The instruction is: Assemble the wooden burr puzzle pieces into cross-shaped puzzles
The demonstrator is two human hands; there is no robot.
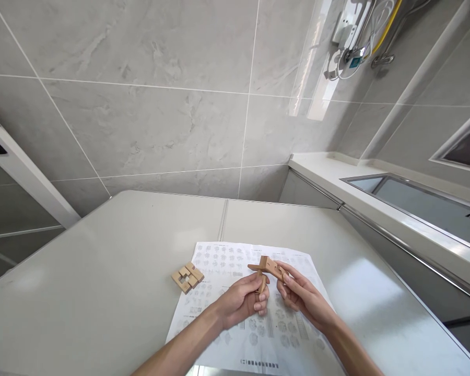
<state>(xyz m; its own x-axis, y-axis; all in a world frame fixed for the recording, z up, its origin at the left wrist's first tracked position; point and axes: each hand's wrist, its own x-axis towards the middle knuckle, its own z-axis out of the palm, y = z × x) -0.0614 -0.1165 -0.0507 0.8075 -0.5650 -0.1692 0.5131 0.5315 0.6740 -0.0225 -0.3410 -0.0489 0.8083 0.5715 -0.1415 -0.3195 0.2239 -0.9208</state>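
Left hand (243, 298) and right hand (301, 292), fingers closed on wooden pieces (265, 262), part-joined it seems, joints half hidden, over printed paper (254, 342) by the near edge of the surface (102, 271); block cluster (197, 272) at paper's left edge lies unattached.

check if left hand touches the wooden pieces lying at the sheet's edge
Apart: the head view shows printed sheet between the left hand and those wooden pieces.

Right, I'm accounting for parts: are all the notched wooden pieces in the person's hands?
No, some notched wooden pieces lie at the printed sheet's left edge, apart from the left hand and right hand.
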